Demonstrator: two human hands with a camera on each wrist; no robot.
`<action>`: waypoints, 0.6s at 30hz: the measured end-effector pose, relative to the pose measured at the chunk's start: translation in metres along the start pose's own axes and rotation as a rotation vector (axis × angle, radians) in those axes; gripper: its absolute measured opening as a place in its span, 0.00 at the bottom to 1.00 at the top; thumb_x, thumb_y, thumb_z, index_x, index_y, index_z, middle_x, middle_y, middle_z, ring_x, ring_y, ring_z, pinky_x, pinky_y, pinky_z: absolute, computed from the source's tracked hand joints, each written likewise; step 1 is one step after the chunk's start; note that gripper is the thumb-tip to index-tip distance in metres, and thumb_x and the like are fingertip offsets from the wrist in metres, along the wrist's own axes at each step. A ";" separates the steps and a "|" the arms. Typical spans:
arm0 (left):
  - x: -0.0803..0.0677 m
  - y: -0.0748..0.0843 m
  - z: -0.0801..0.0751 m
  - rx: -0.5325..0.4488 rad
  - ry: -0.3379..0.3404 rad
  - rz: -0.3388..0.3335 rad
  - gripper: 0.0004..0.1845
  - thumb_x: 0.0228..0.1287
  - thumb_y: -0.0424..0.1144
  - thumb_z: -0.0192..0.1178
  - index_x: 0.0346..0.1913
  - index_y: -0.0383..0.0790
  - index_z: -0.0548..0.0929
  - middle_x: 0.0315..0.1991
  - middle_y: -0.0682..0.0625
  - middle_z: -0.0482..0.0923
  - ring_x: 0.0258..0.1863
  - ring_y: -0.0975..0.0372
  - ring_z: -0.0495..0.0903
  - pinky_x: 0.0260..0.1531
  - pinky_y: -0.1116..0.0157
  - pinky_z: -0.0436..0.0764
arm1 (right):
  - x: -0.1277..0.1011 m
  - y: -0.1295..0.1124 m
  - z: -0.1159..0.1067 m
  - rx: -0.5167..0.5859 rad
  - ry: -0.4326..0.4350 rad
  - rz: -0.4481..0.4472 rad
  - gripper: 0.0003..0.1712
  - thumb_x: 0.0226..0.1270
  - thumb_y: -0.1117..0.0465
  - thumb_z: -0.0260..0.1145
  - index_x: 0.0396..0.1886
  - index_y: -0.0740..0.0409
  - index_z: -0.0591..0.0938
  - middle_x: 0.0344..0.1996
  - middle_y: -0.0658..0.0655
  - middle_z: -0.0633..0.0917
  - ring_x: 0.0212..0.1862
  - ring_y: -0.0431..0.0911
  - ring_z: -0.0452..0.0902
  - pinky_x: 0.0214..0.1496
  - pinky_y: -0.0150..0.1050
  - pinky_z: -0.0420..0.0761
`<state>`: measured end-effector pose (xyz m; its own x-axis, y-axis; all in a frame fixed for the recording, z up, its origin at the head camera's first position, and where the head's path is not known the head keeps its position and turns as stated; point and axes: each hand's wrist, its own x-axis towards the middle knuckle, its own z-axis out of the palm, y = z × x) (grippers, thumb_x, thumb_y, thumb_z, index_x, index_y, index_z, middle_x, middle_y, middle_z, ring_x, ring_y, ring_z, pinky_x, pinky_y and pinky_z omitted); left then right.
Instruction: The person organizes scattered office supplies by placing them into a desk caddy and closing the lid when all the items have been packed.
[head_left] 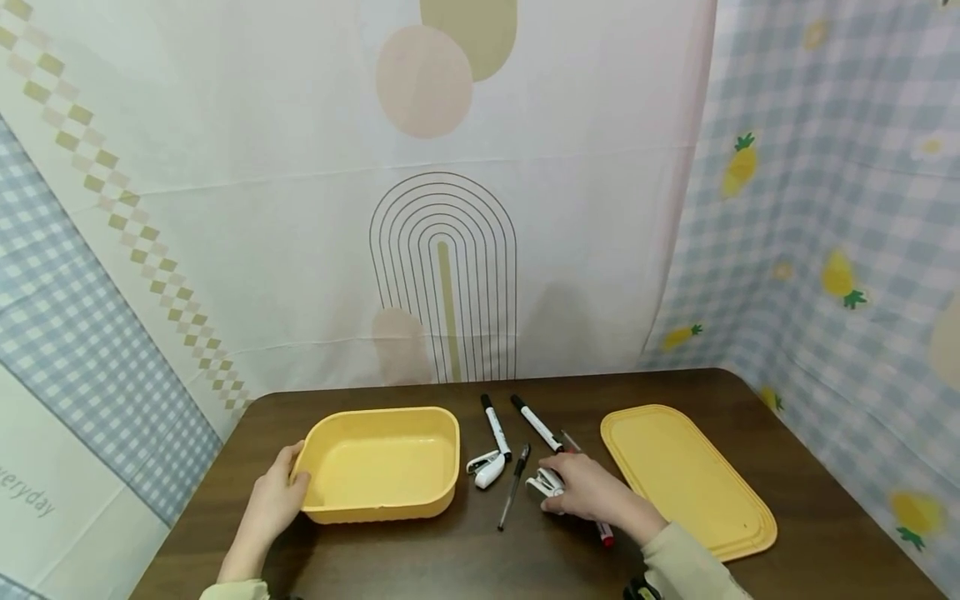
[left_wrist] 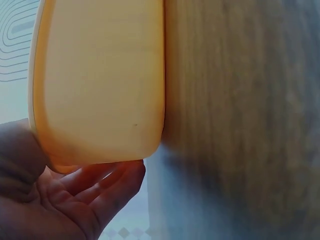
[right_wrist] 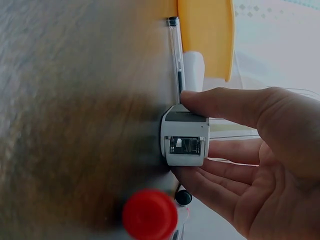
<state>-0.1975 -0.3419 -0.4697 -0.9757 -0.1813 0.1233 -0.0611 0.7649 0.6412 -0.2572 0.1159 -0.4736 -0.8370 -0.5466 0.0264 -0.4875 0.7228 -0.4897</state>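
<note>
My left hand point(head_left: 273, 498) grips the left end of an open yellow plastic box point(head_left: 381, 510), thumb at the rim and fingers against the end wall point(left_wrist: 100, 200). My right hand point(head_left: 588, 492) holds a small white stapler point(head_left: 546, 483) between thumb and fingers, low over the table. In the right wrist view the stapler's end point(right_wrist: 186, 145) faces the camera, showing a metal slot. A pen with a red end point(head_left: 606, 534) lies partly under my right hand. Left of that hand lie a clear pen with a black cap point(head_left: 514, 487) and a white two-part gadget point(head_left: 487, 469).
Two black-capped white markers point(head_left: 496, 427) point(head_left: 537, 423) lie toward the back of the brown table point(head_left: 420, 558). A flat yellow lid point(head_left: 686, 475) lies at the right, beside my right forearm. Patterned cloth point(head_left: 315, 250) hangs behind the table and at its sides.
</note>
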 end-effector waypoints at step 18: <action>-0.004 0.002 -0.006 -0.050 -0.154 0.014 0.20 0.71 0.31 0.51 0.62 0.23 0.68 0.47 0.34 0.80 0.43 0.51 0.79 0.43 0.51 0.79 | 0.003 0.002 0.000 0.058 0.023 -0.004 0.30 0.54 0.61 0.77 0.57 0.68 0.82 0.49 0.60 0.85 0.37 0.44 0.75 0.40 0.44 0.77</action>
<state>-0.1920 -0.3432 -0.4639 -0.9973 -0.0710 0.0170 -0.0407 0.7339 0.6780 -0.2601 0.1155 -0.4745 -0.8410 -0.5389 0.0480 -0.4759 0.6946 -0.5396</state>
